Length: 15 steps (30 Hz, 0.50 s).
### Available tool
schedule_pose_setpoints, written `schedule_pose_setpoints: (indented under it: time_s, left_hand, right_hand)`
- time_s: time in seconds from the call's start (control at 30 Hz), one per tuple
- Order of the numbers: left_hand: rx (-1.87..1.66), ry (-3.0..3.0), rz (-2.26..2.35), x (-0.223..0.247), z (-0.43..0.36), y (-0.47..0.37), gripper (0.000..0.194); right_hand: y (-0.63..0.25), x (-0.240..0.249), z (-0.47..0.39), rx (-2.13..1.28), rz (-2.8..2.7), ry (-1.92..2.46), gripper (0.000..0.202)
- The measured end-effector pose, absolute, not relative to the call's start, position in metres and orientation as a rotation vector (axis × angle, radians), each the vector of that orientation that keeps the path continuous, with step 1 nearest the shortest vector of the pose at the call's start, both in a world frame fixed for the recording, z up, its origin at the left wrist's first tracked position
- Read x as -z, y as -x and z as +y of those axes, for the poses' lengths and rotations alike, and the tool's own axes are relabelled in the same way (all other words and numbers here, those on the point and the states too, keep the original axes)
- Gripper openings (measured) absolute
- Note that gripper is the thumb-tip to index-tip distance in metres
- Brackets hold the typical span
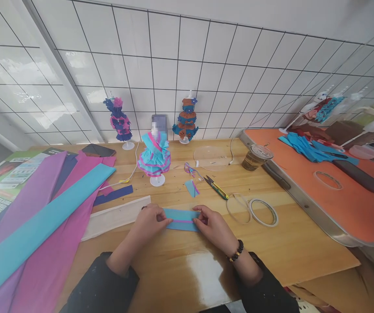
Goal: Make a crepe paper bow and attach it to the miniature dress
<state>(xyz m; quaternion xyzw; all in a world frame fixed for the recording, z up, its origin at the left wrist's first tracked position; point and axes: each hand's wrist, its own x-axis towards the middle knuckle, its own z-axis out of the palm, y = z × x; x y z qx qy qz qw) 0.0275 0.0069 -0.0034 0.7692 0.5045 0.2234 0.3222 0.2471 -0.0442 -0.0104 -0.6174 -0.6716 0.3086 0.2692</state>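
A short light-blue strip (181,215) with a thin purple line along its middle lies on the wooden table between my hands. The fingers of my left hand (152,220) pinch its left end. At the right end, my right hand (210,221) has thumb and finger closed on the strip near the purple line. Beyond the strip lie a small blue scrap (190,188) with a purple edge and yellow-black thread snips (217,188). A cream strip (117,215) runs left of my left hand.
Long blue (53,211), purple and pink sheets cover the left side. Small dresses on stands, the nearest blue and pink (155,157), line the back. Tape rolls (263,212), a lidded cup (255,158) and an orange table (304,195) are at right.
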Motion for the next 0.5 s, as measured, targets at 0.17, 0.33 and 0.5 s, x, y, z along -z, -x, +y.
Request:
schedule_pose_setpoints:
  time_s: [0.17, 0.33, 0.5]
  left_hand:
    - [-0.538, -2.060, 1.370, 0.0046, 0.0065, -0.0290, 0.023]
    - [-0.519, -2.073, 1.395, 0.0053, 0.0067, -0.0303, 0.022]
    - [-0.470, -2.114, 1.425, 0.0036, 0.0064, -0.0317, 0.021]
  right_hand:
    - [-0.2454, 0.0079, -0.0447, -0.781, -1.865, 1.700, 0.028]
    - [-0.2434, 0.0048, -0.0446, -0.744, -1.903, 1.746, 0.027]
    - [-0.2420, 0.0051, -0.0449, -0.708, -1.937, 1.785, 0.027]
